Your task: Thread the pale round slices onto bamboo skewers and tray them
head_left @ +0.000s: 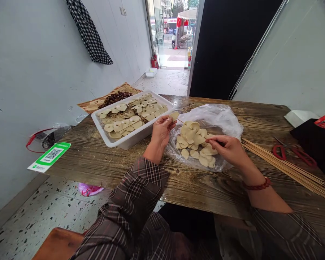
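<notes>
My left hand pinches a pale round slice between thumb and fingers, above the left edge of a clear plastic bag. My right hand is closed on a thin wooden skewer, whose tip end shows near the held slice. Several pale slices hang on the skewer between my hands, partly overlapping. Beneath them, loose slices lie in the open bag. Left of my left hand, a white tray holds many skewered slices.
Dark brown pieces lie on patterned paper behind the tray. Bare skewers and red-handled scissors lie at the right. A green-edged code card sits at the table's left end. A dark wooden table carries these.
</notes>
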Available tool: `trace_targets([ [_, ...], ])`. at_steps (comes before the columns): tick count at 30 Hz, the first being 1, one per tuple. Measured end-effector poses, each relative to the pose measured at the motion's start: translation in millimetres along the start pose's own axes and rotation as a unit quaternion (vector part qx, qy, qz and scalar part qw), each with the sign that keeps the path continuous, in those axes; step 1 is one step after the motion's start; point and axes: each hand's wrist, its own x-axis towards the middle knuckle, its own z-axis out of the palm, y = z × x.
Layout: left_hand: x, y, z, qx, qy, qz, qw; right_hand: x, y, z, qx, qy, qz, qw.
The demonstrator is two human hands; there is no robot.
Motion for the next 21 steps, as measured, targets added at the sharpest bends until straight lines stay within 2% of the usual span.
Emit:
trace_targets([
  [8, 0.9, -1.6, -0.9, 0.014, -0.012, 0.022, 1.000, -0.7, 2.3, -1.0, -0.020, -0.012, -0.007, 1.000],
  [16, -2.3, -4.5, 2.4, 0.105, -0.034, 0.115, 0.987, -0.9, 1.2, -0.3, -0.064, 0.000, -0.039, 0.997],
  [21, -4.5, -6.3, 3.6, 0.122, -0.047, 0.118, 0.984, -0.6, 0.9, 1.7, -0.067, -0.001, -0.043, 0.997],
])
